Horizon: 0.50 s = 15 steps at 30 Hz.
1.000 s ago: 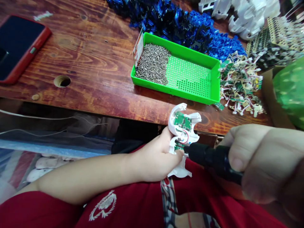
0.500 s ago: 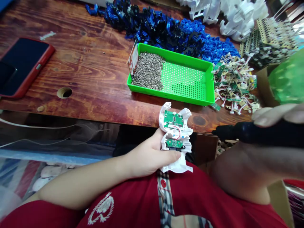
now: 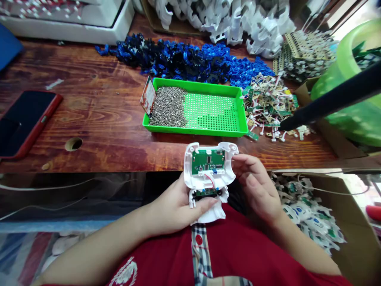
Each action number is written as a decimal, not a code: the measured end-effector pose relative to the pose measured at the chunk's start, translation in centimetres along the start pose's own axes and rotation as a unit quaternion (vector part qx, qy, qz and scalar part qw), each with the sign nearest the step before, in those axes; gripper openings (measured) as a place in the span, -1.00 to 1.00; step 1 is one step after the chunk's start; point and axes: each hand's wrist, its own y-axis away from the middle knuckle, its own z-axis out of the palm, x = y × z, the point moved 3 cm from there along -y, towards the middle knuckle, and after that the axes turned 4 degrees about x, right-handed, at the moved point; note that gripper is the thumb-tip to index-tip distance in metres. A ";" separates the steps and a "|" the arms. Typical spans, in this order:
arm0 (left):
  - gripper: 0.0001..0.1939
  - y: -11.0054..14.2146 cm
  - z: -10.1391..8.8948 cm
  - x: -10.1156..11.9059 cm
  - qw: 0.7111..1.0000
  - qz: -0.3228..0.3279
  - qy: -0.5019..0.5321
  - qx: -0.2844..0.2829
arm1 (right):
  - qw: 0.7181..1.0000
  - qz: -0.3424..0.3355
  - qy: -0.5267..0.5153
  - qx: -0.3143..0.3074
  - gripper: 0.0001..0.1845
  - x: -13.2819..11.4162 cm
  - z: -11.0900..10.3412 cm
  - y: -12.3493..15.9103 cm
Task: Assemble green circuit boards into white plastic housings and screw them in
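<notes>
Black driver (image 3: 333,97) moved off housing (image 3: 210,182), wooden bench (image 3: 98,115), screw tray (image 3: 195,131), boxes around.

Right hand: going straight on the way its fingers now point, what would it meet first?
Probably the white plastic housing held in the left hand; its edge lies by the fingertips of the right hand, contact unclear.

1 phone (image 3: 26,119), 1 grn tray (image 3: 195,130), 1 wht housing (image 3: 188,169) w/ 2 PCBs (image 3: 202,159); scrws (image 3: 168,107): uncountable

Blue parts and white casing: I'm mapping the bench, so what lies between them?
In the head view, the green tray, holding small screws, lies between the blue parts and white casing.
</notes>
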 end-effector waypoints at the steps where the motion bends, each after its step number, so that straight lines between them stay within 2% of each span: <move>1: -0.59 -0.2 -0.1 0.1 0.999 0.015 -0.048 0.001 | 0.998 0.008 -0.053 -0.027 -0.61 0.0 0.3 0.0; 4: -0.64 -0.9 -0.1 1.1 0.985 0.038 -0.164 -0.037 | 0.993 0.011 -0.103 -0.059 -0.61 -0.1 0.7 -0.2; 7: -0.56 -2.0 0.8 2.4 0.968 0.062 -0.218 -0.105 | 0.997 0.019 -0.071 -0.018 -0.62 0.1 0.2 -0.2; 9: -0.39 -2.8 1.8 3.2 0.956 0.066 -0.242 -0.153 | 0.999 0.030 -0.037 0.010 -0.63 0.0 -0.9 -0.2; 11: -0.12 -3.4 2.8 3.6 0.939 0.045 -0.273 -0.204 | 0.999 0.033 0.012 0.020 -0.66 -0.6 -3.1 0.0; 13: 0.11 -3.9 3.4 4.1 0.917 0.032 -0.305 -0.255 | 0.994 0.046 0.096 0.010 -0.66 -1.5 -6.7 1.0; 15: 0.11 -4.2 3.4 5.0 0.894 0.047 -0.335 -0.292 | 0.969 0.100 0.227 -0.006 -0.65 -1.9 -11.3 3.3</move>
